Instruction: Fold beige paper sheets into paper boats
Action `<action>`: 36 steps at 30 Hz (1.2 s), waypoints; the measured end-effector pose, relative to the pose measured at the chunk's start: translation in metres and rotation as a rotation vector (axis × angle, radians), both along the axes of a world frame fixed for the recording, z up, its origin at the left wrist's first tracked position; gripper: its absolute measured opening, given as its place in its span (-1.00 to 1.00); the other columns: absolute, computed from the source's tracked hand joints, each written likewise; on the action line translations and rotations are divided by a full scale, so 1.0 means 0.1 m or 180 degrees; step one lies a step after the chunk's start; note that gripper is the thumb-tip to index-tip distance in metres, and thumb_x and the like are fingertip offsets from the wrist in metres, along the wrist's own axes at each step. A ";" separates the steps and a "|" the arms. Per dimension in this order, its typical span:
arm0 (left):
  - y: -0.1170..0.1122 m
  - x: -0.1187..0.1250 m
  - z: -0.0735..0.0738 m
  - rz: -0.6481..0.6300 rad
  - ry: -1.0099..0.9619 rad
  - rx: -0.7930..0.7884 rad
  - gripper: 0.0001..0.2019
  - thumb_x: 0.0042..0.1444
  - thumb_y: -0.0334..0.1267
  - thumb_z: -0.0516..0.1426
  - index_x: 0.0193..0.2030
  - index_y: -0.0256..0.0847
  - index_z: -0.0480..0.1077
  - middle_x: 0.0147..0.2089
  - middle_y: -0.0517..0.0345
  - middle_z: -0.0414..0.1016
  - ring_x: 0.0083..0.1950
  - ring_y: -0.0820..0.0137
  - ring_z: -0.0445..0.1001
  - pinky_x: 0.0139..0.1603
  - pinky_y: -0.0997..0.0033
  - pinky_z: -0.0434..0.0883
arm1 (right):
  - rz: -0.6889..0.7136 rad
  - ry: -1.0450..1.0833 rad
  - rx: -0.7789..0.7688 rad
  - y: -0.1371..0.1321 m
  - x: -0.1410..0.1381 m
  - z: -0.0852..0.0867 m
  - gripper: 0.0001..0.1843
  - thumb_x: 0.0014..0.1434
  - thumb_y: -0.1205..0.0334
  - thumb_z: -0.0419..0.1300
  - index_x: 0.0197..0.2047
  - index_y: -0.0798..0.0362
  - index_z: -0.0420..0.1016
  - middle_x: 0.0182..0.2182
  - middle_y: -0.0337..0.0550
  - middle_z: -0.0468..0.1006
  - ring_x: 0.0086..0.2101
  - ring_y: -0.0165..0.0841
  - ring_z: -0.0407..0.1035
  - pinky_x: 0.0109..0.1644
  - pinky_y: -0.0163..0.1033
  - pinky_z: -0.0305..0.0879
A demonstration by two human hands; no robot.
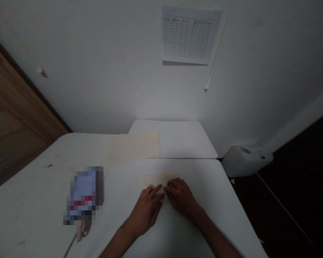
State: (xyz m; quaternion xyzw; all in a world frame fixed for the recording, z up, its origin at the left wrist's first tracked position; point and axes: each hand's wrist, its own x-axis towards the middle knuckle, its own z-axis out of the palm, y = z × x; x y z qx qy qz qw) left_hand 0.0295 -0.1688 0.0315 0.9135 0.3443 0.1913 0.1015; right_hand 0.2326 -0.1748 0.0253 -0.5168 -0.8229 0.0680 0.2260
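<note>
A small cream sheet of paper (159, 178) lies flat on the white table (199, 200) in front of me. My left hand (146, 209) rests on its near edge with fingers stretched out and pressed flat. My right hand (181, 196) lies beside it, fingers curled down onto the same edge. The fingertips of both hands nearly meet over the paper. Neither hand lifts anything.
A stack of larger cream sheets (134, 146) lies further back. A blurred-out rectangular object (83, 195) sits to the left, with a pinkish item (81, 231) below it. A white device (246, 159) stands off the table's right edge. A printed chart (187, 36) hangs on the wall.
</note>
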 end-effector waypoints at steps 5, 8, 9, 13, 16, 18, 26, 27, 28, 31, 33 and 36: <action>0.00 0.00 -0.03 0.0067 0.0032 -0.0097 -0.66 0.26 -0.31 0.03 0.16 -0.16 0.32 0.31 0.03 0.26 0.19 0.12 0.28 0.19 -0.06 0.30 | -0.0090 0.0048 -0.0151 -0.02 -0.01 0.01 -0.80 0.27 0.29 0.11 -0.08 -0.07 0.51 -0.08 -0.13 0.45 -0.08 -0.25 0.27 0.06 -0.12 0.17; 0.02 -0.01 -0.05 0.0069 -0.0011 -0.0107 -0.67 0.25 -0.29 0.04 0.14 -0.20 0.33 0.30 0.01 0.28 0.19 0.13 0.28 0.21 -0.06 0.28 | -0.0093 0.0046 -0.0229 -0.05 -0.01 0.05 -0.79 0.24 0.26 0.14 -0.07 -0.06 0.49 -0.06 -0.10 0.43 -0.06 -0.24 0.26 0.08 -0.10 0.15; 0.02 -0.01 -0.05 0.0075 0.0000 -0.0107 -0.68 0.25 -0.28 0.04 0.13 -0.20 0.34 0.30 0.01 0.27 0.20 0.12 0.27 0.21 -0.07 0.28 | -0.0092 0.0058 -0.0257 -0.06 -0.01 0.06 -0.77 0.22 0.24 0.16 -0.05 -0.06 0.49 -0.05 -0.11 0.43 -0.05 -0.24 0.26 0.09 -0.10 0.15; 0.03 -0.01 -0.06 0.0071 0.0037 -0.0134 -0.70 0.25 -0.28 0.05 0.11 -0.18 0.35 0.31 0.02 0.26 0.19 0.12 0.28 0.21 -0.07 0.29 | -0.0104 0.0179 -0.0334 -0.08 0.00 0.06 -0.65 0.13 0.15 0.25 0.01 -0.08 0.46 0.00 -0.11 0.40 -0.01 -0.21 0.24 0.11 -0.09 0.13; 0.03 -0.02 -0.06 0.0064 -0.0002 -0.0142 -0.71 0.25 -0.27 0.05 0.10 -0.16 0.36 0.30 0.04 0.27 0.19 0.12 0.28 0.21 -0.06 0.29 | -0.0093 0.0246 -0.0352 -0.08 0.00 0.05 -0.60 0.09 0.10 0.28 0.02 -0.08 0.46 0.01 -0.10 0.40 0.00 -0.19 0.23 0.13 -0.08 0.13; 0.02 -0.02 -0.06 0.0073 -0.0019 -0.0142 -0.71 0.25 -0.28 0.06 0.10 -0.15 0.36 0.30 0.05 0.27 0.21 0.11 0.26 0.21 -0.07 0.29 | -0.0094 0.0255 -0.0366 -0.09 0.01 0.05 -0.57 0.07 0.07 0.30 0.02 -0.09 0.45 0.01 -0.11 0.40 0.01 -0.20 0.23 0.14 -0.09 0.12; 0.03 -0.02 -0.03 0.0012 -0.0182 -0.0163 -0.66 0.23 -0.41 0.00 0.12 -0.16 0.35 0.29 0.03 0.28 0.14 0.16 0.29 0.19 -0.05 0.30 | -0.0056 0.0196 -0.0481 -0.10 0.02 0.08 -0.49 0.03 0.01 0.31 0.05 -0.08 0.43 0.03 -0.10 0.38 0.03 -0.18 0.21 0.16 -0.06 0.09; 0.03 -0.02 -0.02 0.0008 -0.0203 -0.0163 -0.66 0.23 -0.41 0.00 0.11 -0.16 0.35 0.29 0.03 0.28 0.14 0.16 0.30 0.19 -0.05 0.31 | -0.0044 0.0192 -0.0492 -0.10 0.02 0.08 -0.49 0.03 0.01 0.31 0.06 -0.07 0.42 0.03 -0.10 0.38 0.03 -0.18 0.21 0.16 -0.06 0.09; 0.03 -0.02 -0.02 0.0008 -0.0216 -0.0165 -0.67 0.23 -0.41 0.00 0.10 -0.16 0.36 0.29 0.03 0.29 0.14 0.16 0.30 0.18 -0.05 0.31 | -0.0029 0.0183 -0.0504 -0.10 0.02 0.08 -0.49 0.04 0.00 0.30 0.06 -0.07 0.42 0.04 -0.10 0.37 0.03 -0.18 0.20 0.16 -0.06 0.09; 0.03 -0.01 -0.02 0.0033 -0.0210 -0.0190 -0.69 0.22 -0.41 0.01 0.08 -0.17 0.37 0.29 0.02 0.28 0.13 0.16 0.30 0.17 -0.04 0.32 | -0.0031 0.0125 -0.0540 -0.10 0.02 0.10 -0.46 0.05 0.00 0.29 0.09 -0.07 0.38 0.05 -0.10 0.36 0.04 -0.17 0.18 0.17 -0.04 0.07; 0.02 -0.01 -0.01 0.0045 -0.0218 -0.0176 -0.69 0.22 -0.41 0.00 0.08 -0.16 0.37 0.29 0.02 0.29 0.13 0.16 0.30 0.17 -0.05 0.32 | -0.0046 0.0057 -0.0570 -0.11 0.01 0.11 -0.43 0.03 0.00 0.29 0.10 -0.07 0.36 0.04 -0.09 0.35 0.04 -0.17 0.17 0.16 -0.03 0.06; 0.02 0.00 0.01 0.0050 -0.0223 -0.0171 -0.68 0.23 -0.41 0.00 0.08 -0.16 0.37 0.29 0.02 0.28 0.12 0.16 0.31 0.17 -0.06 0.32 | -0.0028 -0.0046 -0.0611 -0.11 0.00 0.15 -0.40 0.02 0.00 0.29 0.13 -0.08 0.33 0.05 -0.09 0.33 0.04 -0.16 0.16 0.16 -0.03 0.05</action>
